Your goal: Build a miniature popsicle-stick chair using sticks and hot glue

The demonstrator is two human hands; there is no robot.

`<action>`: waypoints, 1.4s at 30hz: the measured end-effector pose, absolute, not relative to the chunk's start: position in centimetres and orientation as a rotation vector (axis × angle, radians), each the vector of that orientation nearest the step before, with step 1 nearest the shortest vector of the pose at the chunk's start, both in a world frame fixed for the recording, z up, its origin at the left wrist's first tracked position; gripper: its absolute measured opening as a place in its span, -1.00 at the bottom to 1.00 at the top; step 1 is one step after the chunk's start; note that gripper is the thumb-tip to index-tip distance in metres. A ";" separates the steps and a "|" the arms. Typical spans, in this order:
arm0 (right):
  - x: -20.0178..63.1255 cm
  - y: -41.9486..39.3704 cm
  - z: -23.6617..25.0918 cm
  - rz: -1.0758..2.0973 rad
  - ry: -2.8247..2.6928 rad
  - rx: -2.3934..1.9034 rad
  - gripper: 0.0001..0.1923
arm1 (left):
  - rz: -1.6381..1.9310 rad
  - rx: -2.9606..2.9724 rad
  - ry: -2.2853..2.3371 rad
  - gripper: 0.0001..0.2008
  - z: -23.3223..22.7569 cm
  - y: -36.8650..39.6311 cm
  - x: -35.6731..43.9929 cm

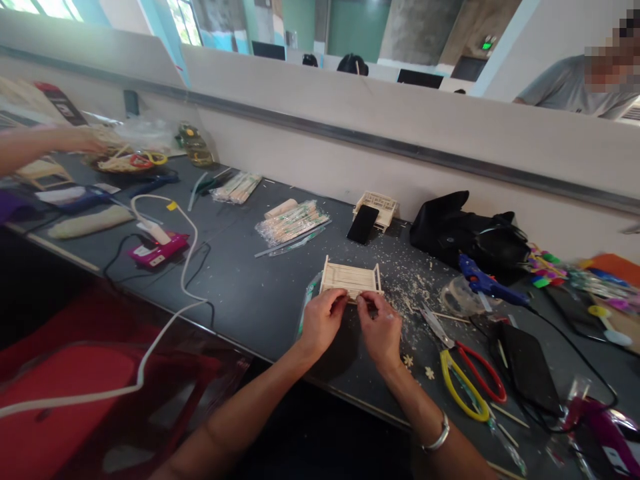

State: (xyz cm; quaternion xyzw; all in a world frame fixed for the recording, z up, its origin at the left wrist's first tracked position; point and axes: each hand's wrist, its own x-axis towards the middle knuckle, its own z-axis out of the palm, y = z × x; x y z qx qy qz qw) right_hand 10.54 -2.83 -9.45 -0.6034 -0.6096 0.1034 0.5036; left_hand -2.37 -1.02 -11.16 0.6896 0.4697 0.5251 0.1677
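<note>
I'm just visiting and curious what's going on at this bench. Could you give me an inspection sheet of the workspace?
Surface: dark table, strewn with pale wood chips near the work.
Job's things: small stick frame lying flat on the table.
Clutter: scissors, blue glue gun, phone, black bag, stick packs, pink device.
Grips: left hand and right hand both pinch the frame's near edge.
Cables: white cable runs off the table's front edge; black cords near the bag.
Surroundings: grey partition; another person's hand far left; a person behind the partition, far right.
</note>
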 end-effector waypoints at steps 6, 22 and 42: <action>10.1 -2.7 -9.8 0.206 -1.492 -1.464 -0.75 | 1.477 1.860 1.321 -0.85 -11.1 -0.8 -2.2; 9.9 -2.6 -9.7 0.205 -1.479 -1.433 -0.77 | 1.517 1.809 1.298 -0.85 -11.4 -0.7 -2.1; 10.0 -2.6 -9.9 0.250 -1.455 -1.416 -0.78 | 1.535 1.788 1.294 -0.84 -11.6 -0.7 -2.1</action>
